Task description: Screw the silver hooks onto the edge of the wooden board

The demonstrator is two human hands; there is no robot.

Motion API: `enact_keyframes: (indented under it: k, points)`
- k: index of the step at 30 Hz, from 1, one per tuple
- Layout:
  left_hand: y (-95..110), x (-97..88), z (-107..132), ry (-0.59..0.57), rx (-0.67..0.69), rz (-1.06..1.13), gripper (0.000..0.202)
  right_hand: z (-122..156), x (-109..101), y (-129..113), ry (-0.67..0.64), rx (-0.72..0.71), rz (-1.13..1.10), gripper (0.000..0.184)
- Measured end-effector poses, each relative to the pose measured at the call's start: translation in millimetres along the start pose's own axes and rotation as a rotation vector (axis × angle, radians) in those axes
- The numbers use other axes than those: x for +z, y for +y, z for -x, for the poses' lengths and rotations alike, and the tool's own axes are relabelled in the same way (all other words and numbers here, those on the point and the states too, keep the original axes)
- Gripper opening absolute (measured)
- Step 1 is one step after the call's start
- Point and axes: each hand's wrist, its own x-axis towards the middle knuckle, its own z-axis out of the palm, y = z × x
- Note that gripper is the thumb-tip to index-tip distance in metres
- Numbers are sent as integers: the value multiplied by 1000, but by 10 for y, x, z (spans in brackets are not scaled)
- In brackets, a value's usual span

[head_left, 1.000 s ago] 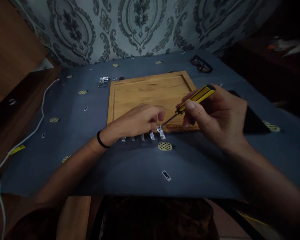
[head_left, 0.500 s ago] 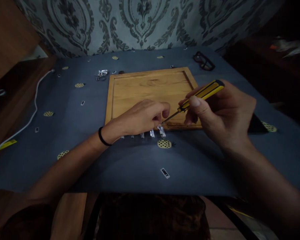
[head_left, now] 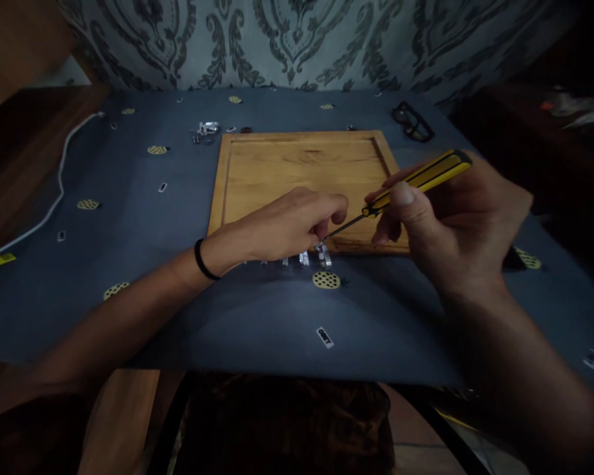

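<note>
Cloth (head_left: 247, 323) bore glasses (head_left: 412, 124) beyond a board (head_left: 297, 168); right hand (head_left: 468, 227) pinched a screwdriver (head_left: 418, 183); left hand (head_left: 287, 224), finger grip unclear, partly hid metal parts (head_left: 325, 256).

The right hand (head_left: 468, 227) holds a yellow-and-black screwdriver (head_left: 433, 175) to a silvery metal clip (head_left: 325, 257) beside the left hand (head_left: 292, 224), by a rectangular wooden board (head_left: 301, 165).

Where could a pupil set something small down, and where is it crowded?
Free: the far half of the wooden board, beyond the left hand; the cloth between board and white cable; the cloth between the small metal pieces and its near edge. Crowded: the board's near edge, where left hand, tip of the screwdriver and metal pieces cluster.
</note>
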Motion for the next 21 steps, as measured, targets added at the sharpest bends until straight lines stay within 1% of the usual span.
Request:
enact_keyframes:
  k: [5, 10, 15, 18, 21]
  points:
    - [-44, 48, 3, 46, 4, -6, 38, 9, -12, -28, -11, 6, 18, 32]
    - [-39, 64, 3, 42, 0, 5, 37, 19, -15, -32, -4, -9, 8, 31]
    - [-37, 97, -17, 65, -20, -5, 37, 14, -2, -31, -15, -21, -15, 33]
    - [-50, 122, -32, 79, -16, -13, 39, 20, -4, -29, -26, -10, 7, 33]
    - [-59, 132, -43, 86, -9, -17, 36, 28, -8, -11, -21, -31, 25, 31]
